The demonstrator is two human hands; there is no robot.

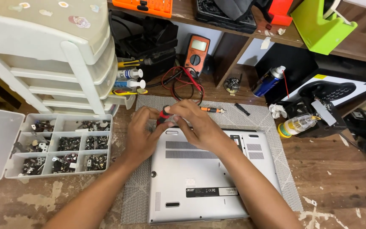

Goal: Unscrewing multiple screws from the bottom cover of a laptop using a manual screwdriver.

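Worktop (344, 169) repair | left hand (142, 133) and right hand (195, 125) pinch a red-handled screwdriver (163, 115) together, tip down at 12 o'clock of the overturned silver laptop (208, 174) | compartmented screw tray (60, 146) open at 9 o'clock, within reach

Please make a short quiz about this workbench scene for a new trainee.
1. True or false: the silver laptop lies with its bottom side up.
2. What do the left hand and the right hand hold together?
A. a spray can
B. a red-and-black screwdriver
C. a multimeter
3. On which side of the laptop is the open parts box?

Key: 1 true; 2 B; 3 the person's left.
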